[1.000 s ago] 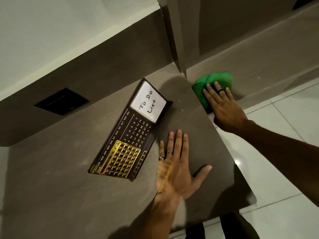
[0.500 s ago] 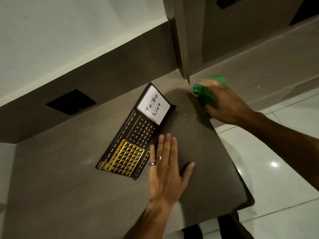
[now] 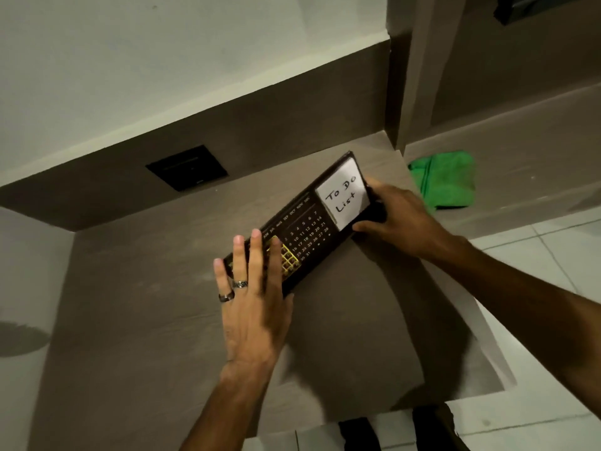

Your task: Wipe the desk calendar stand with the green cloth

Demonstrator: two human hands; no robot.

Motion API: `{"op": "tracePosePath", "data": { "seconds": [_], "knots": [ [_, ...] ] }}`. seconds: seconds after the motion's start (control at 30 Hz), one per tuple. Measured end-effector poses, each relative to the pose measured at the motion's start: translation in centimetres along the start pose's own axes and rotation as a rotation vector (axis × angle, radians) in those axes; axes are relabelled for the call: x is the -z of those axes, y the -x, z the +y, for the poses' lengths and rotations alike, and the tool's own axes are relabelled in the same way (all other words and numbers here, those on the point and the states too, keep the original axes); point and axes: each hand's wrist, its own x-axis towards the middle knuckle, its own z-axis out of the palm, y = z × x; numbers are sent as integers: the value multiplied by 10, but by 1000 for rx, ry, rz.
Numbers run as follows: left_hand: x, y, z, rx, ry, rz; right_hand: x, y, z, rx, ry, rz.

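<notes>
Overhead view of a brown desk surface [image 3: 130,320]. Upper left of centre: a dark square panel [image 3: 187,167] set in the rear upstand. Centre: the left hand [image 3: 255,304], wearing two rings, lies flat with fingers extended over the lower-left end of the desk calendar stand [image 3: 305,229], covering part of its gold grid; it presses rather than grips. The stand runs diagonally toward the upper right, showing month names, numbered dates and a white card [image 3: 344,193] reading "To Do List". Right of centre: the right hand [image 3: 400,216] grasps the stand's upper-right end, thumb on the lower edge. Right: the green cloth [image 3: 447,180] lies crumpled on the adjoining lower ledge [image 3: 536,157], apart from both hands. No containers appear.
</notes>
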Motion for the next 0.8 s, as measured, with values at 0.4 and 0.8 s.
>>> {"op": "tracePosePath", "data": {
  "seconds": [0.4,0.8],
  "knots": [
    [-14,-47,-88,-98,-56,44,-45,6,-34,-130,-41,85],
    [-23,-57,-99,-139,-246,122,-41,6,-30,-8,-88,108]
  ]
}}
